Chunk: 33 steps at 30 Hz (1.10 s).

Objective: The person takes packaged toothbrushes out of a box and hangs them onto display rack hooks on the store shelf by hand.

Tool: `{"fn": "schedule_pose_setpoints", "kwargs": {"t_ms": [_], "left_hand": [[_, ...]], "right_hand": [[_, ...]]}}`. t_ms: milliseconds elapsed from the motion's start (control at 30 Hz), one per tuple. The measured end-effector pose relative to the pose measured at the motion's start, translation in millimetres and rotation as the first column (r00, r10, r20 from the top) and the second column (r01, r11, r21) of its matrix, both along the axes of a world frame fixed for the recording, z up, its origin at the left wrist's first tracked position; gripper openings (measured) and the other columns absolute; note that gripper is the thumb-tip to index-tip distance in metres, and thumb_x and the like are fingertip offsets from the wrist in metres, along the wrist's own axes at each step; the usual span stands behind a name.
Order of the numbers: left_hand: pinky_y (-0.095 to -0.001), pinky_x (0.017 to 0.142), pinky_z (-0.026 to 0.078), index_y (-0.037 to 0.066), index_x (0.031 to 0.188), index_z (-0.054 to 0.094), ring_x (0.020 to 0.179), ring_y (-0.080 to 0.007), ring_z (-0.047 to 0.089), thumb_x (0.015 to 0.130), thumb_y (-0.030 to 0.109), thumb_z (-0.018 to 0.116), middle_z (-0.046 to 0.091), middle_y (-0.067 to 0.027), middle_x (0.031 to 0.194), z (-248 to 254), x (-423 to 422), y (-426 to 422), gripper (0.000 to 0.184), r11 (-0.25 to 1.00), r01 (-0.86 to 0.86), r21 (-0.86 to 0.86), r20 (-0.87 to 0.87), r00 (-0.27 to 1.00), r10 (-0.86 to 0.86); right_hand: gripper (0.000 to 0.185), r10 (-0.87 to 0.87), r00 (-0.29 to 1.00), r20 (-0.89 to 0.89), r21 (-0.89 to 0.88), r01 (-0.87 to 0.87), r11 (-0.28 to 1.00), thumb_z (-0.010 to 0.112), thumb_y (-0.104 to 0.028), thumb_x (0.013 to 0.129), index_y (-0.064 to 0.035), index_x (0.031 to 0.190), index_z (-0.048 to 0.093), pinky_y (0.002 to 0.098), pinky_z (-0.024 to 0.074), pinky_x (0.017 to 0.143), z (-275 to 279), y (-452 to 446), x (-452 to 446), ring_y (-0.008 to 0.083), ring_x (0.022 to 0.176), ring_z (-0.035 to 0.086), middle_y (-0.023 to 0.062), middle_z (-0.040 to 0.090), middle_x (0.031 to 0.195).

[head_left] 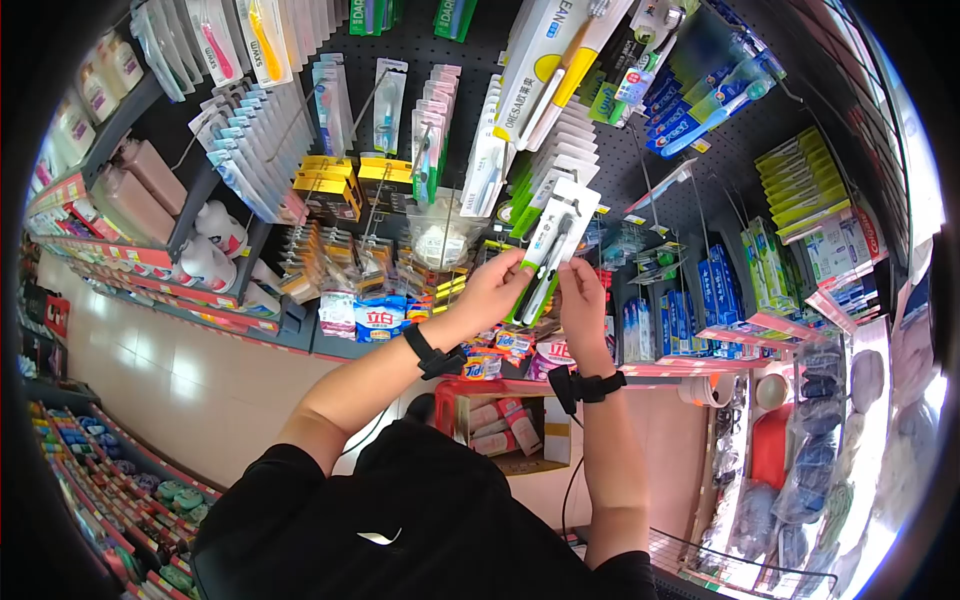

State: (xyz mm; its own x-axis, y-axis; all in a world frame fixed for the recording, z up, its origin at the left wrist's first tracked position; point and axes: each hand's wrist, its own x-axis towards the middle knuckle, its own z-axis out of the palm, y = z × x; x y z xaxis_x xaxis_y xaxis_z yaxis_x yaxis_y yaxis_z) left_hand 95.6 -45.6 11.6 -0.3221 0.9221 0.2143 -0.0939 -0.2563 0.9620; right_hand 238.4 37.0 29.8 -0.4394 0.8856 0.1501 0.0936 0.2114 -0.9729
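Observation:
A toothbrush in a white and green blister pack is held up before the shelf wall, tilted with its top leaning right. My left hand grips the pack's left edge, its fingers closed. On the opposite side, my right hand pinches the lower right edge between thumb and fingers. Just behind and above the pack, more carded toothbrushes hang in a row on a hook. A large yellow and white toothbrush pack hangs nearer to me, above my hands.
Black pegboard with metal hooks carries blue toothbrush packs at right and yellow-black boxes at left. Detergent bags line the bottom shelf. A cardboard box stands on the floor. Bottles fill the left shelf.

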Motion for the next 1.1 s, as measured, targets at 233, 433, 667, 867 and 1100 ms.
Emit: {"fn": "schedule_pose_setpoints", "kwargs": {"t_ms": [233,433,667,867,1100], "left_hand": [[-0.0274,0.059,0.044,0.000,0.110,0.061,0.066,-0.0083,0.055,0.097,0.013,0.059,0.062,-0.0045,0.079,-7,-22,42,0.019,0.998,-0.065,0.008,-0.058,0.996,0.065],[-0.0386,0.067,0.048,-0.002,0.106,0.061,0.072,-0.0275,0.062,0.092,0.020,0.064,0.066,-0.0153,0.084,-10,-33,67,0.026,0.971,-0.229,-0.070,-0.252,0.946,0.205],[-0.0402,0.078,0.049,0.000,0.117,0.053,0.093,-0.0347,0.060,0.090,0.015,0.064,0.059,-0.0220,0.106,-43,-29,70,0.033,0.906,-0.413,0.097,-0.396,0.819,0.416],[-0.0347,0.071,0.048,0.003,0.112,0.054,0.081,-0.0236,0.056,0.087,0.005,0.062,0.054,-0.0112,0.095,-85,2,-14,0.027,0.986,-0.117,-0.119,-0.328,0.942,0.072],[-0.0351,0.081,0.052,0.004,0.107,0.067,0.093,-0.0243,0.067,0.090,0.019,0.062,0.069,-0.0138,0.098,-186,42,-119,0.024,0.745,0.291,-0.600,-0.286,0.792,-0.539]], "right_hand": [[0.020,-0.035,0.996,0.078,0.001,0.035,0.999,0.059,-0.024,0.100,-0.0058,0.101,0.066,0.0201,0.0355,0.053,-1,41,-21,0.0022,0.060,0.045,-0.0063,0.054,0.073],[0.024,-0.072,0.993,0.089,-0.128,0.083,0.988,0.060,-0.025,0.098,-0.0029,0.105,0.067,0.0238,0.0446,0.065,5,55,-35,0.0061,0.074,0.055,-0.0022,0.061,0.083],[0.026,-0.135,0.985,0.109,-0.110,0.147,0.983,0.060,-0.024,0.098,-0.0041,0.114,0.065,0.0248,0.0470,0.071,-3,54,-29,0.0066,0.082,0.058,-0.0019,0.064,0.089],[0.023,-0.157,0.965,0.208,0.046,0.151,0.987,0.061,-0.018,0.098,-0.0016,0.113,0.066,0.0236,0.0480,0.071,-62,8,40,0.0083,0.082,0.061,0.0015,0.067,0.091],[0.023,-0.085,0.874,0.479,-0.141,0.172,0.975,0.064,-0.021,0.093,-0.0032,0.108,0.068,0.0296,0.0519,0.074,-251,-127,161,0.0131,0.081,0.064,0.0044,0.068,0.086]]}}
